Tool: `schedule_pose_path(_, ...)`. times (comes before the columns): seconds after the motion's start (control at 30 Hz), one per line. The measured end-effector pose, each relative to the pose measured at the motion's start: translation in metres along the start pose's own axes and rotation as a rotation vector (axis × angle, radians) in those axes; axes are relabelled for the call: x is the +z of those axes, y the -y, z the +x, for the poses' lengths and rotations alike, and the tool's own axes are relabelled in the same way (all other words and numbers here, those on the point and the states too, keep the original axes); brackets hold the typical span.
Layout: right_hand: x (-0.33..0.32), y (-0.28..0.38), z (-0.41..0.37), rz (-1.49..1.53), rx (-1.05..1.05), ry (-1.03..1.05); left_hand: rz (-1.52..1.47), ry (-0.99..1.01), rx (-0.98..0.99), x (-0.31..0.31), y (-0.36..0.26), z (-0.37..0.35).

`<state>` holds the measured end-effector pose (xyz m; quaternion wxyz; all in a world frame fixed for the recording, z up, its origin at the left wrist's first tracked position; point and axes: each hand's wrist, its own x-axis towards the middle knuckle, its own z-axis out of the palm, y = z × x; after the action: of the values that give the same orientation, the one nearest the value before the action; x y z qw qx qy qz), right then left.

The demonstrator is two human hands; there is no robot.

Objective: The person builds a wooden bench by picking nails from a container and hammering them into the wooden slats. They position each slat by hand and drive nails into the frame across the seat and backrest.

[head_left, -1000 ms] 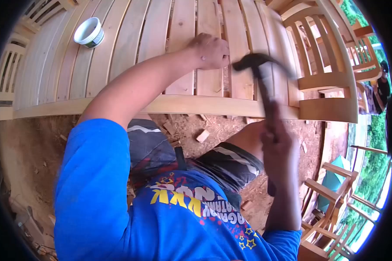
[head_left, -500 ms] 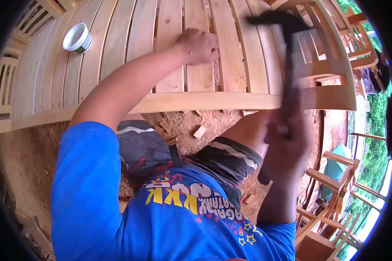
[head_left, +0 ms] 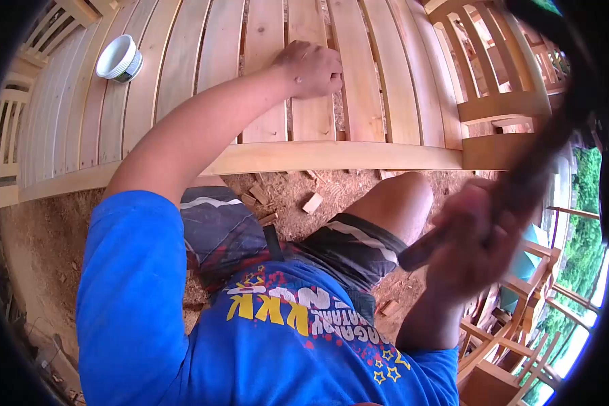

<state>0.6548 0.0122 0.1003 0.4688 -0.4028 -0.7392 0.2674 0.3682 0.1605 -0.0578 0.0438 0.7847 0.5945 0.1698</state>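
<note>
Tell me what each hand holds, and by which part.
Right hand grips a blurred dark hammer low on its handle. Left hand rests on a pale wooden slat; anything pinched cannot be told.

A small round white tub (head_left: 119, 58) sits far left. A pale wooden offcut (head_left: 312, 203) lies on near reddish dirt ground (head_left: 54, 230). A slatted wooden chair (head_left: 501, 107) stands far right.

The only lettering is a print (head_left: 298, 314) on the chest of the blue shirt (head_left: 149, 304), at lower centre of the frame, and it appears upside down here. Large yellow block letters include two K's and one more letter that may be an N or a W. Beside them are white characters and a curved line of red capitals, both too distorted to read.
</note>
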Motion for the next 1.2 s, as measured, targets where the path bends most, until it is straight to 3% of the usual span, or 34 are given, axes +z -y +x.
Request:
schedule_pose_path(0.07, -0.003, 0.002, 0.0, 0.186, -0.126, -0.068, -0.035, -0.002, 0.018, 0.002, 0.0, -0.001)
schedule_pose_path(0.13, -0.011, -0.018, -0.012, -0.185, -0.143, 0.123, -0.045, -0.018, 0.01, 0.001, 0.004, -0.001)
schedule_pose_path(0.2, -0.001, -0.052, -0.03, -0.523, 0.181, 0.516, -0.041, -0.032, -0.002, 0.005, 0.002, -0.002)
schedule_pose_path(0.23, 0.007, -0.055, -0.031, -0.384, 0.461, 0.673, -0.048, -0.053, 0.023, 0.013, -0.005, -0.005)
schedule_pose_path(0.3, 0.007, -0.06, -0.016, -0.476, 0.026, 0.487, -0.016, -0.146, 0.04, 0.008, 0.003, 0.0)
schedule_pose_path(0.4, 0.003, -0.028, -0.026, -0.27, 0.114, 0.214, -0.02, -0.021, 0.008, 0.009, 0.004, -0.002)
schedule_pose_path(0.5, 0.003, -0.031, -0.028, -0.237, 0.008, 0.111, -0.018, -0.046, 0.023, 0.003, 0.002, -0.001)
schedule_pose_path(0.53, -0.001, -0.048, -0.021, -0.425, -0.216, 0.214, -0.037, -0.065, 0.03, 0.002, 0.001, -0.003)
schedule_pose_path(0.63, 0.008, -0.063, -0.033, -0.427, 0.18, 0.643, -0.023, -0.081, 0.018, 0.008, 0.004, -0.006)
schedule_pose_path(0.7, 0.01, -0.064, -0.034, -0.415, 0.207, 0.616, -0.039, -0.099, 0.01, 0.001, 0.006, 0.004)
schedule_pose_path(0.77, 0.015, -0.075, -0.042, -0.376, 0.091, 0.498, -0.125, -0.095, -0.023, -0.005, -0.003, -0.006)
schedule_pose_path(0.87, 0.014, -0.101, -0.053, -0.393, 0.099, 0.375, -0.216, -0.298, -0.092, -0.002, 0.006, -0.009)
schedule_pose_path(0.93, 0.012, -0.111, -0.048, -0.326, 0.204, 0.312, -0.328, -0.573, -0.155, -0.002, 0.019, -0.009)
schedule_pose_path(1.03, 0.01, -0.114, -0.036, -0.042, 0.463, 0.274, -0.531, -0.662, -0.382, -0.019, 0.054, -0.05)
schedule_pose_path(1.13, 0.016, -0.123, -0.027, 0.075, 0.629, 0.248, -0.413, -0.922, -0.265, -0.061, 0.1, -0.137)
schedule_pose_path(1.2, 0.013, -0.139, -0.022, 0.011, 0.712, 0.289, -0.26, -1.068, -0.32, -0.102, 0.137, -0.194)
